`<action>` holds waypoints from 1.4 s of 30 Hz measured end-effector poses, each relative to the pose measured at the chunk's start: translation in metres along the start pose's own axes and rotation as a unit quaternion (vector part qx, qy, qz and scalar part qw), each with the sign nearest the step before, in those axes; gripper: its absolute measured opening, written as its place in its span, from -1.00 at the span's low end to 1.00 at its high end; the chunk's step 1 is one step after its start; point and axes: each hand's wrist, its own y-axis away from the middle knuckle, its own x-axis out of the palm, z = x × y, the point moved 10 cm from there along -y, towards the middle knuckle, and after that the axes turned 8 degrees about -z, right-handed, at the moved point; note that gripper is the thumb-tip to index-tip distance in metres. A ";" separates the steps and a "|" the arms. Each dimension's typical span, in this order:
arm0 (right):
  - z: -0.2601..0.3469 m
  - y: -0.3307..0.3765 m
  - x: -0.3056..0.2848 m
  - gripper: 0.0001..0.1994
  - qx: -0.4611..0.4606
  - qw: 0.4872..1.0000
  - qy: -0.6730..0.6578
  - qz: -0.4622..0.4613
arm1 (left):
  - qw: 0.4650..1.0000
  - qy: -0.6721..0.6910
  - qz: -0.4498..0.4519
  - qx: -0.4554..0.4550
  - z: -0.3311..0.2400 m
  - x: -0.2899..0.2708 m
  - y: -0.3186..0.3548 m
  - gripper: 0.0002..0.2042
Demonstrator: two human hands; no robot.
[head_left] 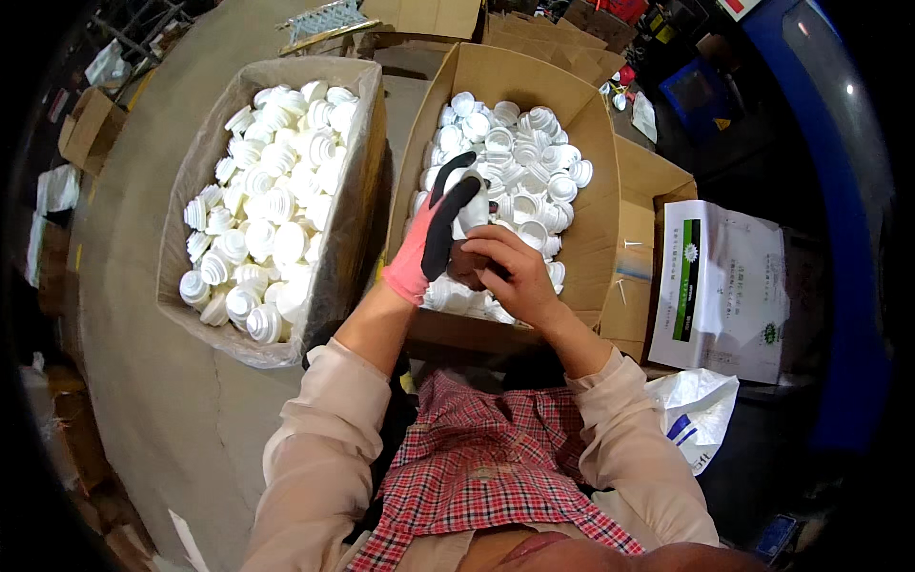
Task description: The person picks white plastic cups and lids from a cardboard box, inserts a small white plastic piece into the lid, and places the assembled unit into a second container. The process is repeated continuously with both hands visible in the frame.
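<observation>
My left hand (434, 229) wears a pink glove with black-coated fingers. Its fingers close round a white plastic fitting (467, 202), held up over the open cardboard box (593, 219) in front of me. My bare right hand (515, 272) is close beside it with the fingers curled in. Under those fingers shows a dark brownish shape (465, 265), too shaded to name. Below both hands, many white cup-shaped plastic fittings (534, 153) fill the box.
On the left stands a plastic-lined box (176, 257) heaped with white stepped-ring plastic parts (272, 200). A printed white carton (734, 286) and a white plastic bag (701, 405) lie on the right. Blue machinery (810, 105) rises beyond them. Flattened cardboard (548, 43) is at the back.
</observation>
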 end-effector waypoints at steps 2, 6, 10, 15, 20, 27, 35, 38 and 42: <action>0.003 0.001 -0.017 -0.69 0.006 0.999 0.001 -0.052 | 0.998 -0.022 -0.025 0.044 0.001 -0.001 0.000 -0.59; 0.020 -0.003 -0.030 -0.70 -0.039 0.995 0.035 -0.086 | 0.992 -0.039 0.062 -0.101 0.018 0.017 0.023 -0.32; 0.032 0.009 -0.018 -0.79 -0.146 0.984 0.096 -0.021 | 0.988 0.092 0.014 -0.126 0.050 0.015 0.022 -0.42; 0.012 0.016 -0.042 -0.80 -0.146 0.973 0.178 -0.013 | 0.943 0.158 0.007 -0.291 0.085 0.024 0.022 -0.63; 0.038 0.011 -0.047 -0.69 -0.215 0.956 0.166 -0.114 | 0.961 0.165 0.088 -0.205 0.048 0.061 0.032 -0.65; -0.029 0.017 -0.060 -0.72 0.004 0.978 0.128 -0.164 | 0.996 0.006 -0.058 -0.074 0.008 0.055 0.022 -0.65; -0.117 0.032 -0.136 -0.65 0.170 0.940 0.023 -0.295 | 0.878 0.363 -0.158 -0.269 0.063 0.006 0.013 -0.32; -0.144 0.057 -0.220 -0.64 0.216 0.903 0.085 -0.362 | 0.824 0.446 -0.137 -0.323 0.059 -0.003 0.011 -0.26; -0.123 0.061 -0.247 -0.64 0.096 0.771 0.560 -0.288 | 0.807 0.474 -0.135 -0.324 0.054 -0.013 0.004 -0.25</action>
